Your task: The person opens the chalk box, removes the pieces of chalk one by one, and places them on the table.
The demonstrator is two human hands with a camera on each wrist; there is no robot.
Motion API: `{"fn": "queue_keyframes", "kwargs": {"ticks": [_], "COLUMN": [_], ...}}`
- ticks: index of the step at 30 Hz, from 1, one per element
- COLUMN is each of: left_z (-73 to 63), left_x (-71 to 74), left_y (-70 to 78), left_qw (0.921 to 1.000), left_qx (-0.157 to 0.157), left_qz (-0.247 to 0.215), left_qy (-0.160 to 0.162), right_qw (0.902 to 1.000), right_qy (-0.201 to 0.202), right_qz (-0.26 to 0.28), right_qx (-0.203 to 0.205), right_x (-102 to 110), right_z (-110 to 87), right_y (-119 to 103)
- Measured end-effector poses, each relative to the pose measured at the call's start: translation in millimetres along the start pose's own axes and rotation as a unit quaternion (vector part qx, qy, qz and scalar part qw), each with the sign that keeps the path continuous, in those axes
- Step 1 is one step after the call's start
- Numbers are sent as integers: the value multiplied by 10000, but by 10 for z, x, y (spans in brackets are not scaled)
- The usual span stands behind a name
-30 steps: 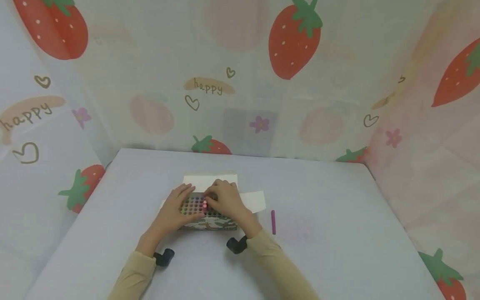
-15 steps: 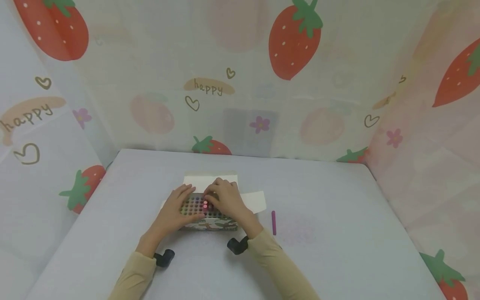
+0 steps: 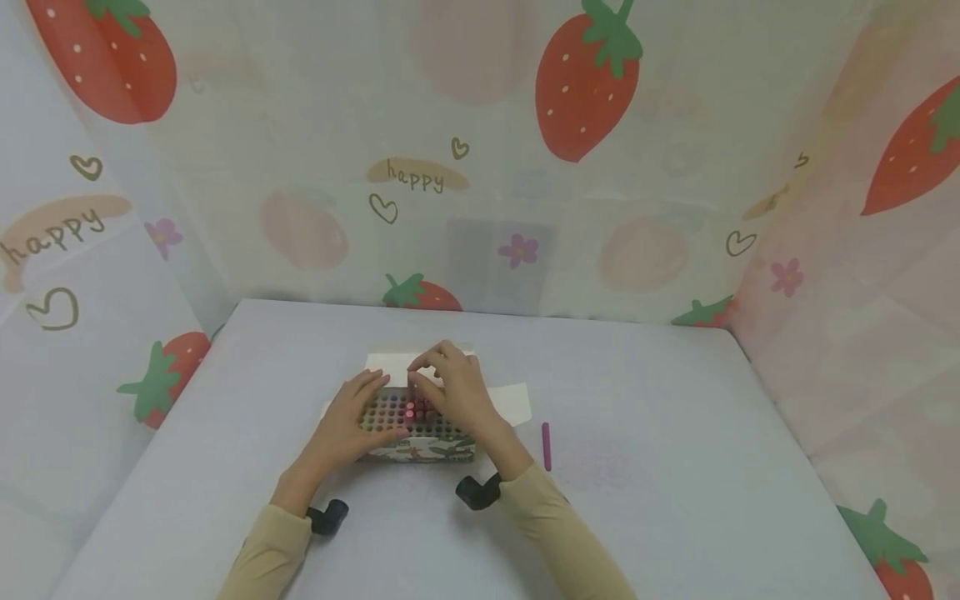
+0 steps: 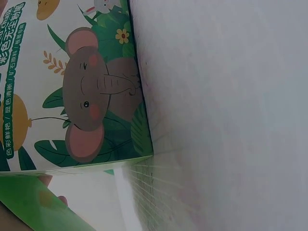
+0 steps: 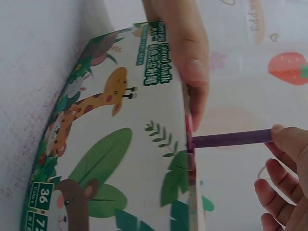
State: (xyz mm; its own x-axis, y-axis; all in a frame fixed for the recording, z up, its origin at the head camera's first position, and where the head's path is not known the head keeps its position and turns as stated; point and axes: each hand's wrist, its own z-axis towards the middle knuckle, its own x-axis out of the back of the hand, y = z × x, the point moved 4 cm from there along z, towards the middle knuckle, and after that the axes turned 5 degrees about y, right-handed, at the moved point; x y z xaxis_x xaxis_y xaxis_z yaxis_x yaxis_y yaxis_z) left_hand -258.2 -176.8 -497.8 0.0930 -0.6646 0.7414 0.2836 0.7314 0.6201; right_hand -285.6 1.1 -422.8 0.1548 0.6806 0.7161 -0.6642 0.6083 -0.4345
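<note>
White flaps [image 3: 510, 403] fold out from an open chalk box [image 3: 427, 451] on the bench [image 3: 675, 467] in the head view. The left hand [image 3: 348, 425] lies over its left part, fingers fairly straight, thumb spread wide; the right hand [image 3: 453, 392] pinches a purple stick [image 3: 412, 386] upright above it. A magenta stick [image 3: 547, 447] lies on the bench, to the box's right. The left wrist view shows the box's side, printed with an elephant [image 4: 86, 89]. In the right wrist view, lettering [image 5: 166, 62] reads "Colored chalk", and the purple stick reaches from the box's open top to the right hand.
</note>
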Motion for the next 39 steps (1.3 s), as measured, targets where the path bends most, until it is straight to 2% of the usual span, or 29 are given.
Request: {"fn": "queue_keyframes", "kwargs": {"ticks": [6, 21, 34, 39], "left_z": [-6, -19, -24, -28], "left_x": [-3, -7, -1, -7], "left_y": [-7, -12, -1, -8], "left_qw": [10000, 9999, 9999, 9998], "left_qx": [11, 86, 81, 97], "left_qz": [-20, -70, -95, -116], "left_qy": [15, -18, -54, -101], "right_qw": [9983, 9905, 9847, 9838], "right_qy": [500, 1059, 1130, 1204], "right_qz": [300, 801, 1028, 985], "right_qx": [94, -366, -832, -891], "right_x": [154, 409, 726, 846], "right_z": [9, -154, -312, -388], "right_y": [-2, 192, 469, 567]}}
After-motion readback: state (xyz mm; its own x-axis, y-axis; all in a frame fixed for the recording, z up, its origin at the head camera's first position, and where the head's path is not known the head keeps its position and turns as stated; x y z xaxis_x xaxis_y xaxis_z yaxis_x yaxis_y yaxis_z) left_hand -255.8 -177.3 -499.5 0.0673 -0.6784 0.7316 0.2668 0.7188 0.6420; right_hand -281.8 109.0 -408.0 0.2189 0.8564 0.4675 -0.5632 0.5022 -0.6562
